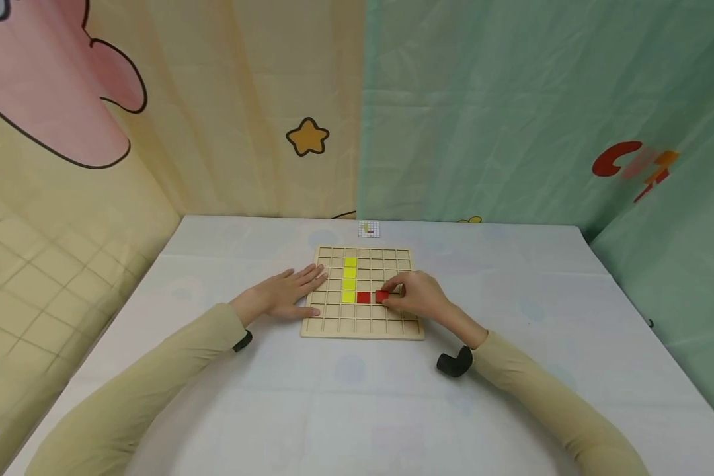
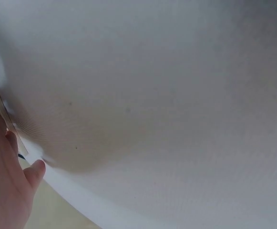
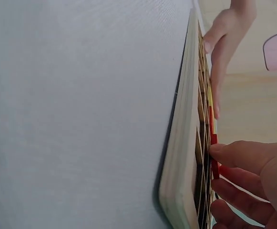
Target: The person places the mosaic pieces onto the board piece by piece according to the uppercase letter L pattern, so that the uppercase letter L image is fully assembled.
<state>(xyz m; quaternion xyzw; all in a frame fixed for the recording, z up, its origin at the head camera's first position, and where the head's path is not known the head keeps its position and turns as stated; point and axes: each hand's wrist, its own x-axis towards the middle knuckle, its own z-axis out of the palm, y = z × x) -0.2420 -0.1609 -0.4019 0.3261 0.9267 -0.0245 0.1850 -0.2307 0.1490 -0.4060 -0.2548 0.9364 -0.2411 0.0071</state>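
A wooden grid board [image 1: 363,326] lies on the table, with a column of several yellow square tiles [image 1: 349,273] in it. One red tile [image 1: 363,297] sits in the cell just right of the lowest yellow one. My right hand [image 1: 418,295] pinches a second red tile [image 1: 381,296] between thumb and fingers, close over the board in the same row. In the right wrist view the pinched red tile [image 3: 215,162] stands tilted at the grid. With fingers spread, my left hand [image 1: 288,292] rests on the board's left edge; its thumb lies near the lower left.
Behind the board lies a small printed card [image 1: 369,229] with a coloured grid pattern. A white cloth covers the table [image 1: 357,410]. Patterned curtains [image 1: 488,112] hang along the back and sides. Black wrist mounts [image 1: 455,362] sit at both sleeves.
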